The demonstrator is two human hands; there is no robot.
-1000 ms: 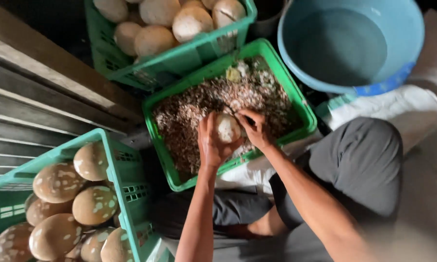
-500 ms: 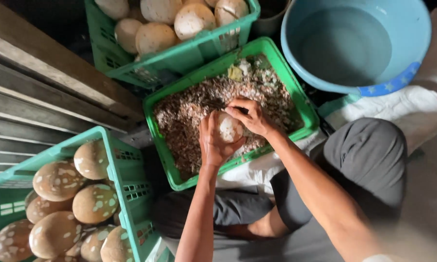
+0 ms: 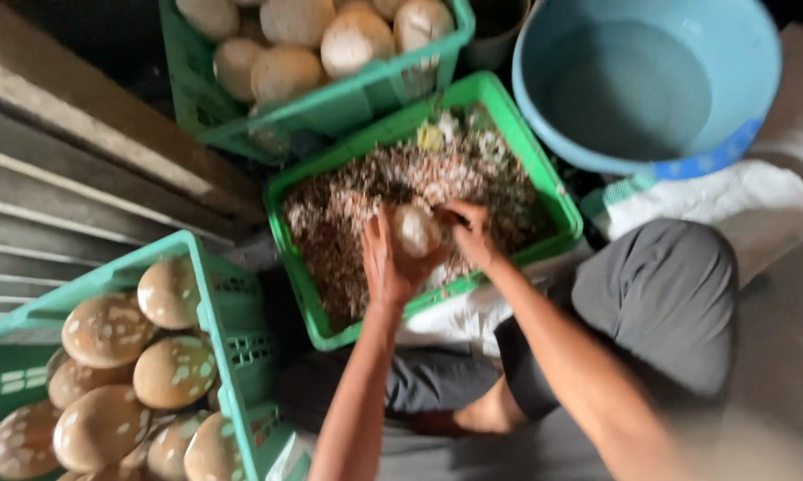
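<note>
My left hand (image 3: 390, 264) cups a pale, round coconut (image 3: 416, 229) from below and from the left. My right hand (image 3: 469, 233) presses against the coconut's right side, and a thin dark object shows between its fingers; the frame is too blurred to tell what it is. Both hands hover over a green plastic crate (image 3: 533, 158) filled with brown and white shavings.
A green crate (image 3: 366, 93) of pale peeled coconuts stands at the back. A teal crate (image 3: 212, 303) of brown spotted coconuts is at the lower left. A blue basin (image 3: 722, 142) sits at the upper right, above a white sack (image 3: 740, 205). My grey-trousered knee (image 3: 660, 303) is at the right.
The view has shifted and blurred slightly. My right hand has slid around the coconut's right side while my left hand keeps holding it over the shavings crate.
</note>
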